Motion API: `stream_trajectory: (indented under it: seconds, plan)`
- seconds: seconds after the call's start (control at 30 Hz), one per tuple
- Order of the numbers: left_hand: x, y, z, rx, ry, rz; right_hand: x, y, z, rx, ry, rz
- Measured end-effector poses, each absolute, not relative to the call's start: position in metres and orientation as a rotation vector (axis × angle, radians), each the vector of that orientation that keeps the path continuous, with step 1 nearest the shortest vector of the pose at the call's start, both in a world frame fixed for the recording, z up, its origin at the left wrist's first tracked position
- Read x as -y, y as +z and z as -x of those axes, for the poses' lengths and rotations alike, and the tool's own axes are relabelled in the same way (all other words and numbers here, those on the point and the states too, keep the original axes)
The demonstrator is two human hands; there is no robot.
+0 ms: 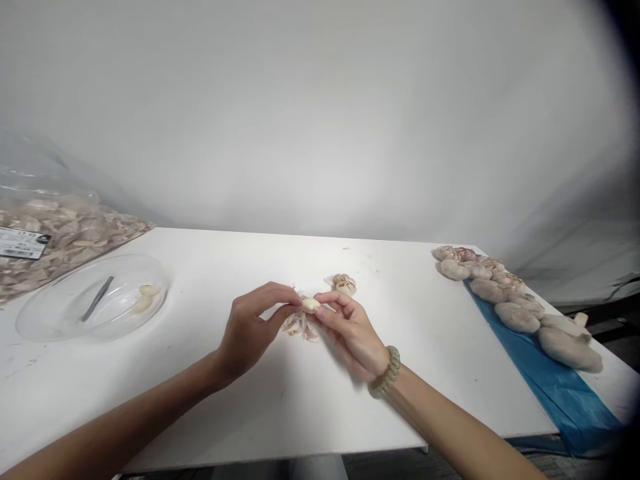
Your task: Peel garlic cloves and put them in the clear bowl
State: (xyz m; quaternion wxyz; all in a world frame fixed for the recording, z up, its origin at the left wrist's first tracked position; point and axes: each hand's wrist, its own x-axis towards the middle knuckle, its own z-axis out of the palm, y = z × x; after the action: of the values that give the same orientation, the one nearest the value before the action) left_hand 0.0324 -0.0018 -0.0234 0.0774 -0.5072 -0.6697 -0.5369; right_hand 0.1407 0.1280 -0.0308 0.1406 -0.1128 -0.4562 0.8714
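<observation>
A pale, smooth garlic clove (311, 305) is held between both hands over the middle of the white table. My left hand (257, 327) pinches its left end with thumb and fingertips. On the other end are the thumb and fingers of my right hand (353, 330), with a beaded bracelet at the wrist. Loose papery skins (300, 327) lie beneath the hands. Just behind my right hand sits a partly opened garlic bulb (344, 284).
At the left, a clear bowl (33, 320) holds a dark narrow tool (98, 298) and peeled cloves (145, 300). Behind it lies a bag of skins (75, 230). Garlic bulbs (517, 316) line the right side, partly on blue plastic (535, 373). A wall stands behind the table (400, 413).
</observation>
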Motion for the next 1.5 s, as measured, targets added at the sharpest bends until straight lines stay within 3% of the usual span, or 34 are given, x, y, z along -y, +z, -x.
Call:
stream_trajectory:
  seconds: [1.5]
  plan:
    - [0.0044,-0.0188,-0.0329,2.062,-1.657,1.546,-0.1268,-0.0294,-0.1405,1.427,2.416,0.371]
